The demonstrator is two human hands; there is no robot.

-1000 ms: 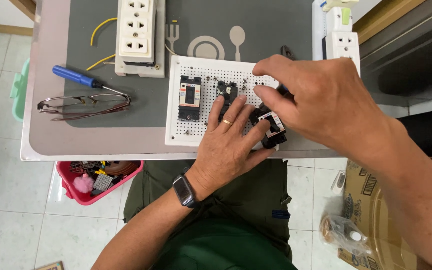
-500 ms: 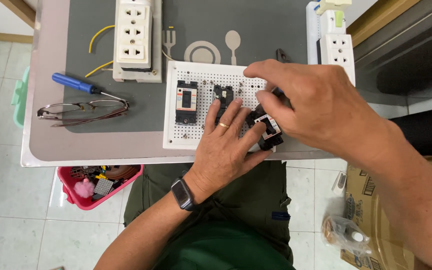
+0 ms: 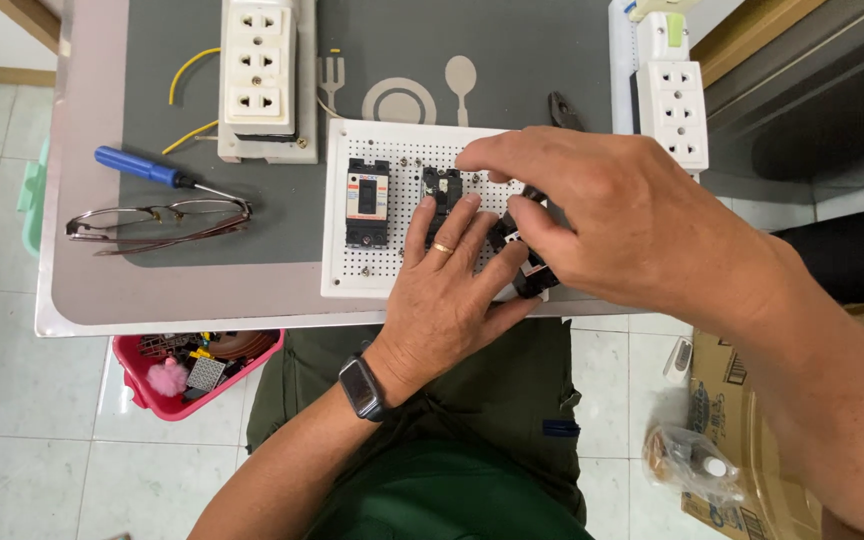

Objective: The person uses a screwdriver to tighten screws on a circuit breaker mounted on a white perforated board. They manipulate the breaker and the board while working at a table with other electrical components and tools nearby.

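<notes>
Noted at far left: blue screwdriver [image 3: 142, 167], spectacles [image 3: 157, 217] just below at 6 o'clock. White perforated board [image 3: 384, 275] centre; black breaker [image 3: 367, 202] mounted on its left part. Left hand [image 3: 449, 290] flat, fingers spread, pressing board. At 2 o'clock of it, right hand [image 3: 607, 215] pinching small black breaker [image 3: 520, 262] at board's right edge.

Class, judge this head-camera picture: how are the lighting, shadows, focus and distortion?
Head view: soft, even light; faint shadow under the left hand on the white board; right hand looms large from wide-angle closeness; eyeglasses stay sharp.
</notes>
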